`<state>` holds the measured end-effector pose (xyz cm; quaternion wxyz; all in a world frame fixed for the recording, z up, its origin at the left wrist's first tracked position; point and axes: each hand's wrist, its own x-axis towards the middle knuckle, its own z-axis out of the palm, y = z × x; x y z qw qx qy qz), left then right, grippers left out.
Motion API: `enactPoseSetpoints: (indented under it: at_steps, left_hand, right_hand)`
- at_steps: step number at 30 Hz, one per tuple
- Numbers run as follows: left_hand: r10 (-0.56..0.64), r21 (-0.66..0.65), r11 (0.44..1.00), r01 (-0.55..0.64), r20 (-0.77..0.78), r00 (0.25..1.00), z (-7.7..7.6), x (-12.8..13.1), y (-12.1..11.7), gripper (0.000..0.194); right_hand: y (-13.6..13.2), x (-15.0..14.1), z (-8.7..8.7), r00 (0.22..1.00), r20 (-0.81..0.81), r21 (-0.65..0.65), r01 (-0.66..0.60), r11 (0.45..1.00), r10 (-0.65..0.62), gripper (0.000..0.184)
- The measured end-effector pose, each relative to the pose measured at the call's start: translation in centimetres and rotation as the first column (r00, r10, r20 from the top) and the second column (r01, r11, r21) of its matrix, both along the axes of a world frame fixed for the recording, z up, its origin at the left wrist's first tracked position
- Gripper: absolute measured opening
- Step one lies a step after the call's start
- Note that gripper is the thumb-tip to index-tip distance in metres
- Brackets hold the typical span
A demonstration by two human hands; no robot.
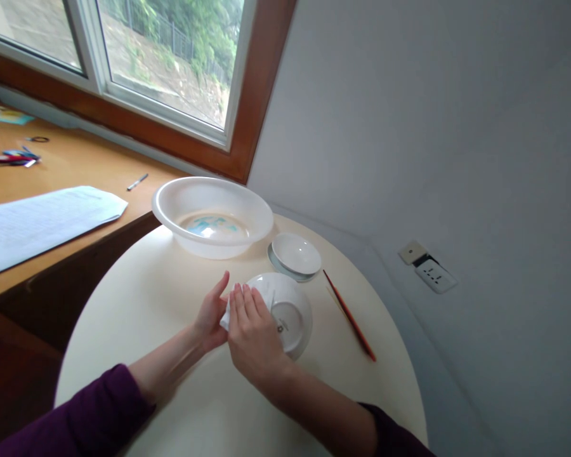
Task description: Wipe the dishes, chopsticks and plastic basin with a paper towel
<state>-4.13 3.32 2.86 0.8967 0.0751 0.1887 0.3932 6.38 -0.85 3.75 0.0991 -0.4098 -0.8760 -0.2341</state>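
A white plate (299,303) is tilted with its underside towards me, showing a foot ring and a small printed mark. My left hand (212,317) holds it at its left edge, thumb raised and the other fingers largely hidden. My right hand (254,333) lies over the plate's left part, fingers together and pressing a thin white cloth (225,319) on it. Most of the cloth is covered by this hand; whether it is cloth or tissue is hard to tell. Just beyond the plate, a white bowl (297,252) sits on another pale dish (273,259).
A large translucent basin (261,222) stands at the back of the round white table (137,304). Red-brown chopsticks (349,315) lie at the right. On the wooden desk (90,158) to the left are papers (47,219), a pen (137,182) and scissors (14,157). A wall with sockets (435,275) borders the right.
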Motion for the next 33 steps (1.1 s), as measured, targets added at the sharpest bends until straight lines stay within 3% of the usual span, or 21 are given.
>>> enactPoseSetpoints:
  at_steps: [6, 11, 18, 23, 26, 29, 33]
  left_hand:
    - [-0.098, 0.064, 0.993, 0.097, 0.017, 0.995, -0.1, -0.2, 0.3, 0.054]
    - [-0.157, 0.054, 0.986, 0.157, -0.007, 0.988, -1.0, 0.4, 0.4, 0.051]
    - [0.052, 0.030, 0.998, -0.051, -0.053, 0.997, -0.7, 0.6, 0.6, 0.051]
    - [0.053, 0.016, 0.999, -0.052, -0.063, 0.997, -0.1, 0.5, 0.6, 0.053]
    - [0.062, 0.002, 0.998, -0.062, -0.087, 0.994, 0.0, 0.4, 0.5, 0.053]
    - [0.083, 0.007, 0.997, -0.082, -0.089, 0.993, 0.1, 0.5, 0.4, 0.052]
    - [0.107, 0.019, 0.994, -0.106, -0.097, 0.990, 0.3, 0.6, 0.3, 0.051]
  right_hand:
    - [-1.4, 1.4, -1.0, 0.981, 0.031, 0.113, -0.192, 0.975, 0.189, 0.047]
    - [-2.0, 2.7, -2.4, 0.971, -0.031, 0.121, -0.231, 0.965, 0.236, 0.047]
    - [-3.5, 6.2, -3.5, 0.936, -0.131, 0.051, -0.323, 0.945, 0.328, 0.045]
    - [-3.5, 10.9, -3.1, 0.903, -0.156, 0.096, -0.390, 0.916, 0.401, 0.041]
    - [-3.1, 12.5, -3.3, 0.898, -0.194, 0.169, -0.366, 0.915, 0.395, 0.047]
    - [-2.4, 12.4, -3.4, 0.880, -0.339, 0.191, -0.282, 0.940, 0.332, 0.056]
    - [-0.8, 11.0, -1.8, 0.757, -0.652, -0.010, -0.051, 0.999, 0.032, 0.055]
